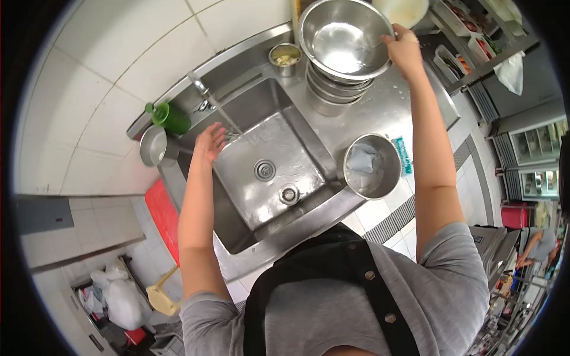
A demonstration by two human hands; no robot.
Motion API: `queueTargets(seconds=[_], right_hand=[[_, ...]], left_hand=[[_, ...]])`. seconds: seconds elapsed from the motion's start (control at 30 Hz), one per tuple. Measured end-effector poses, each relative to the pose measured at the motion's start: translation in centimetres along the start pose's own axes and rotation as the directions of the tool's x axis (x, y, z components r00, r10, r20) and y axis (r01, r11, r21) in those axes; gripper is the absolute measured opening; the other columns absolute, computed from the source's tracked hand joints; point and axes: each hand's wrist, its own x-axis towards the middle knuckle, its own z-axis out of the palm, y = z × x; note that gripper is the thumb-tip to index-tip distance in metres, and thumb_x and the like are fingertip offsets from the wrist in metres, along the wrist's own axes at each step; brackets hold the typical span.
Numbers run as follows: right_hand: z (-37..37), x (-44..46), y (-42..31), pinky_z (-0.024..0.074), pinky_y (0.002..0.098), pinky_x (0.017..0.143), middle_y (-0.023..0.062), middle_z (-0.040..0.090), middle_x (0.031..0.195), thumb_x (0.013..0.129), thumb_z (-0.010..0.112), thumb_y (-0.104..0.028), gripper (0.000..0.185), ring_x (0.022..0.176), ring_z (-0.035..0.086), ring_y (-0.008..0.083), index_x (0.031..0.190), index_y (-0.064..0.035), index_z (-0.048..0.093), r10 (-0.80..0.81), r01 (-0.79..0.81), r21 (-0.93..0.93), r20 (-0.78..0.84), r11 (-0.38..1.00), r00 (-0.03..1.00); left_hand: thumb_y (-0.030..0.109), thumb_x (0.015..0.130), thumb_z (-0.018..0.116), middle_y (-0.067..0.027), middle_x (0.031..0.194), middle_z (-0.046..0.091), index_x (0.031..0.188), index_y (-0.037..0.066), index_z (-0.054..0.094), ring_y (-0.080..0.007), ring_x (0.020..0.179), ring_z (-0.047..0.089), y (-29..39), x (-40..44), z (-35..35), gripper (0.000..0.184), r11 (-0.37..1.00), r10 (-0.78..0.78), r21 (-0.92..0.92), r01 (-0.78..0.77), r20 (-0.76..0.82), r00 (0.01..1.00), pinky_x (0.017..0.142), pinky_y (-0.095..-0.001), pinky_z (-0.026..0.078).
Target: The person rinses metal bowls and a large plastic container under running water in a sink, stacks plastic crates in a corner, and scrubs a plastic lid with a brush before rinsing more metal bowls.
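Note:
My right hand [405, 52] grips the rim of a large steel mixing bowl [341, 38] at the upper right, thumb over the edge. The bowl sits on or just above a stack of steel bowls [335, 95] on the drainboard; whether they touch I cannot tell. Over the sink [273, 142], my left hand [211, 141] is open with its fingers apart, beside the water running from the faucet [199, 84]. It holds nothing. The sink's bottom is wet, with its drain [265, 170] showing.
A steel pot [389, 172] with a pale cloth-like item stands at the drainboard's front, beside a teal scrub brush [403, 155]. A small container of yellowish pieces [285, 58] stands behind the sink. A green bottle [171, 118] and a small metal bowl [154, 146] are at left.

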Motion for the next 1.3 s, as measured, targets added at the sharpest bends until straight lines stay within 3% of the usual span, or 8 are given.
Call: queueTargets(seconds=[0.07, 0.2, 0.33, 0.5, 0.67, 0.8, 0.9, 1.3], right_hand=[[0.7, -1.6, -2.3, 0.0410, 0.0336, 0.056, 0.0113, 0.064, 0.073, 0.083, 0.064, -0.015, 0.027, 0.062, 0.053, 0.0145, 0.105, 0.0009, 0.062, -0.142, 0.141, 0.048, 0.018, 0.989, 0.990], [7.3, -6.5, -6.4, 0.0498, 0.0347, 0.063, 0.0170, 0.066, 0.088, 0.082, 0.063, -0.015, 0.036, 0.074, 0.064, 0.0225, 0.114, 0.0022, 0.060, -0.393, 0.414, -0.057, 0.218, 0.909, 0.893], [19.9, -10.3, -5.1, 0.0523, 0.0439, 0.080, 0.0250, 0.064, 0.106, 0.081, 0.058, -0.009, 0.036, 0.093, 0.064, 0.0381, 0.114, 0.0035, 0.059, -0.368, 0.517, -0.050, 0.643, 0.855, 0.671], [30.4, -14.9, -3.5, 0.0512, 0.0466, 0.088, 0.0264, 0.061, 0.114, 0.081, 0.058, -0.001, 0.033, 0.105, 0.061, 0.0418, 0.114, 0.0030, 0.053, 0.062, 0.195, -0.272, 0.715, 0.942, 0.696], [37.1, -19.1, 1.7, 0.0584, 0.0361, 0.051, 0.0233, 0.064, 0.099, 0.081, 0.058, 0.005, 0.043, 0.074, 0.070, 0.0332, 0.119, 0.0117, 0.038, 0.299, -0.119, -0.294, 0.703, 0.948, 0.646], [43.3, -22.5, 7.8, 0.0596, 0.0326, 0.050, 0.0255, 0.059, 0.110, 0.086, 0.054, 0.000, 0.051, 0.070, 0.070, 0.0305, 0.126, 0.0096, 0.025, 0.467, -0.416, -0.288, 0.768, 0.863, 0.437], [45.9, -25.5, 8.3, 0.0603, 0.0343, 0.051, 0.0260, 0.058, 0.113, 0.089, 0.049, -0.003, 0.050, 0.081, 0.068, 0.0353, 0.130, 0.0043, 0.020, 0.705, -0.791, -0.112, 0.539, 0.602, 0.461], [56.2, -32.8, 19.4, 0.0562, 0.0486, 0.064, 0.0243, 0.046, 0.129, 0.087, 0.045, 0.002, 0.075, 0.101, 0.060, 0.0402, 0.145, -0.0124, 0.001, 0.759, -0.904, 0.019, 0.535, 0.428, 0.371]], left_hand=[[0.030, 0.093, 0.053, -0.0124, 0.130, 0.053, 0.126, 0.013, 0.056, -0.0275, 0.124, 0.043, -1.0, -1.0, -1.0, 0.037, 1.000, 0.000, -0.009, -0.001, -0.028, 1.000, 0.103, -0.0444, 0.032], [0.030, 0.093, 0.053, -0.0101, 0.126, 0.055, 0.125, 0.013, 0.056, -0.0256, 0.118, 0.045, -4.9, -2.3, -2.9, 0.037, 0.997, -0.022, -0.073, 0.017, -0.071, 0.997, 0.098, -0.0434, 0.036], [0.030, 0.091, 0.055, -0.0084, 0.123, 0.055, 0.124, 0.013, 0.057, -0.0244, 0.114, 0.046, -10.8, -3.5, -4.7, 0.037, 0.974, -0.111, -0.202, 0.098, -0.051, 0.993, 0.094, -0.0417, 0.038], [0.029, 0.091, 0.057, -0.0072, 0.119, 0.058, 0.123, 0.010, 0.057, -0.0199, 0.109, 0.050, -17.2, -10.8, -4.5, 0.038, 0.982, 0.004, -0.183, -0.044, -0.217, 0.976, 0.091, -0.0384, 0.041], [0.023, 0.092, 0.062, -0.0018, 0.102, 0.064, 0.110, 0.003, 0.063, -0.0079, 0.092, 0.057, -23.7, -19.0, -5.4, 0.027, 0.957, 0.291, 0.127, -0.262, -0.378, 0.879, 0.079, -0.0210, 0.043], [0.014, 0.089, 0.064, -0.0095, 0.109, 0.063, 0.107, -0.002, 0.060, -0.0187, 0.104, 0.059, -29.9, -20.6, -5.9, 0.024, 0.850, 0.519, 0.360, -0.384, -0.445, 0.730, 0.091, -0.0302, 0.045], [0.009, 0.085, 0.066, -0.0194, 0.117, 0.058, 0.107, -0.003, 0.059, -0.0325, 0.115, 0.054, -28.8, -21.9, -4.1, 0.026, 0.515, 0.748, 0.806, -0.291, -0.257, 0.612, 0.098, -0.0390, 0.042], [0.010, 0.079, 0.070, -0.0197, 0.122, 0.054, 0.104, -0.002, 0.058, -0.0370, 0.119, 0.050, -29.2, -21.3, -2.8, 0.030, 0.398, 0.744, 0.900, -0.177, -0.204, 0.636, 0.096, -0.0420, 0.045]])
